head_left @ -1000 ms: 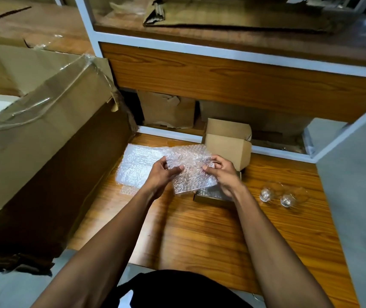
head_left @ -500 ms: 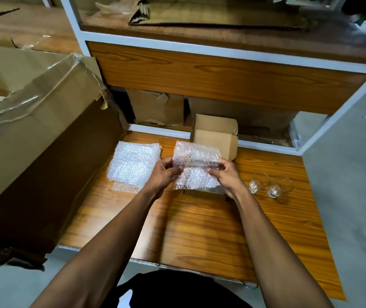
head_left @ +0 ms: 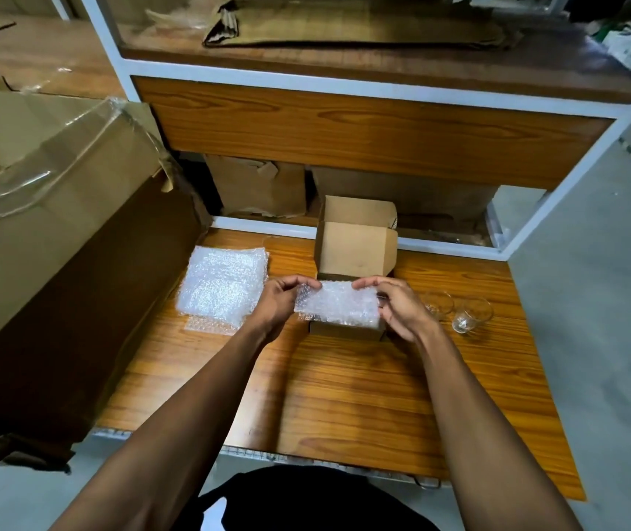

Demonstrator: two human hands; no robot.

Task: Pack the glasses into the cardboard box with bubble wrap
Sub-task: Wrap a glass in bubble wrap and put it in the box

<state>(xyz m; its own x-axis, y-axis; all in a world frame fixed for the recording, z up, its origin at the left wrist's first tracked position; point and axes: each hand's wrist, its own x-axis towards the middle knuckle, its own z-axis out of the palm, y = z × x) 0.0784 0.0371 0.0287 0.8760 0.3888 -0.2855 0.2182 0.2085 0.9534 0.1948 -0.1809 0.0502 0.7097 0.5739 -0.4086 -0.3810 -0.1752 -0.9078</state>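
On the desk a small cardboard box stands open, lid flap raised at the back. Left of it lies a stack of bubble wrap. A folded bubble wrap piece hangs over the box's mouth, long axis left to right, its ends pinched by the left hand and right hand, each grip closed on it. Two glasses stand just right of the box.

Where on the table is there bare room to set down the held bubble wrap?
Bare wood in front of the small box, between the forearms, down to the table edge. Crowded: bubble wrap stack left of the box, two glasses right.
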